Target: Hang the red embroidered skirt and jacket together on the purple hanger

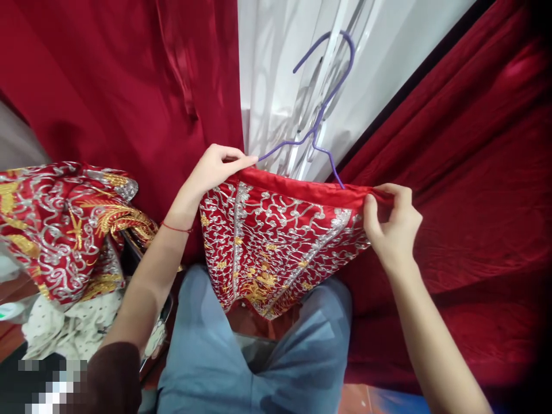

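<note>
A red skirt (276, 241) with silver and gold embroidery hangs in front of my knees, its plain red waistband stretched between my hands. My left hand (219, 165) pinches the left end of the waistband, close to one arm of a purple hanger (321, 109). At the right end, my right hand (393, 221) grips the band between thumb and fingers. The hanger's lower part goes behind the waistband, so how it is joined to the skirt is hidden. Its hook points up in front of a pale upright rail or stand.
Another red embroidered garment (73, 230) lies heaped at the left, above a white dotted cloth (77, 322). Red curtains (474, 218) hang on both sides, with a white curtain (271, 69) between them. My legs (207, 345) are below the skirt.
</note>
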`<state>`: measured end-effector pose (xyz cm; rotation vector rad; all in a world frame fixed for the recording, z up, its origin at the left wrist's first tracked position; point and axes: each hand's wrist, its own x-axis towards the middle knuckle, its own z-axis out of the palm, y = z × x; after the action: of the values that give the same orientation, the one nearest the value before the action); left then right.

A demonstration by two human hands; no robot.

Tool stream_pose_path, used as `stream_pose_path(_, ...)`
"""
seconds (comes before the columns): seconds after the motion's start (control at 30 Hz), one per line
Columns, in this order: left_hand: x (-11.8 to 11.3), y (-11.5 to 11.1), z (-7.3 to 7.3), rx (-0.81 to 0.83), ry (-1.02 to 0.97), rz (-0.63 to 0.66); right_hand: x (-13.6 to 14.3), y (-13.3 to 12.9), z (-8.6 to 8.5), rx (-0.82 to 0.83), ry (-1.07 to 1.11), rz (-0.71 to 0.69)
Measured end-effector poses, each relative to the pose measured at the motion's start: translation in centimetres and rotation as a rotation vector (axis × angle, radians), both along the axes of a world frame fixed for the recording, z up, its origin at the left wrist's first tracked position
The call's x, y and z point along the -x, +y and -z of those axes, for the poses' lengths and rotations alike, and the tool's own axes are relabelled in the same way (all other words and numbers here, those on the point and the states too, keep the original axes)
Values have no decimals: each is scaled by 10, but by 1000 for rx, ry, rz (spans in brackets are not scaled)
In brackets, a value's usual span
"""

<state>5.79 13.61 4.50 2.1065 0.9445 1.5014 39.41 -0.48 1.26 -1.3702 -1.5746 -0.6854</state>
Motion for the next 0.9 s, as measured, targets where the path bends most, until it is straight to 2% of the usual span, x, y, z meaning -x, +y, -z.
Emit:
stream_pose_path(0.1,-3,-13,3,-9,-102,66,7,-3,4,-39,-59,46)
stream_pose_path(0.17,0,-26,13,-94,-210,-5,18,-9,9,-107,-92,95)
stream_pose_path(0.23,7,-44,32,-193,-245,-83,34,-16,17,-189,-97,106)
stream_pose_path(0.27,11,-55,44,-235,-235,-118,45,-20,23,-217,-90,70)
stream_pose_path(0.33,17,-81,73,-272,-200,-183,72,-26,36,-207,-46,-100)
stream_pose_path(0.4,20,-107,104,-253,-201,-230,103,-27,53,-70,69,-338)
stream_pose_path(0.5,19,-140,144,-54,-204,-251,151,-19,75,327,409,-633)
stream_pose_path(0.6,15,-162,171,223,-251,-172,188,-4,93,629,829,-909)
stream_pose_path(0.7,10,-167,193,478,-466,-48,214,7,105,677,1131,-1093)
stream_pose_path(0.8,7,-158,212,653,-710,34,231,9,113,665,1293,-1143)
stream_pose_path(0.9,6,-147,226,751,-887,73,238,6,118,687,1337,-1174)
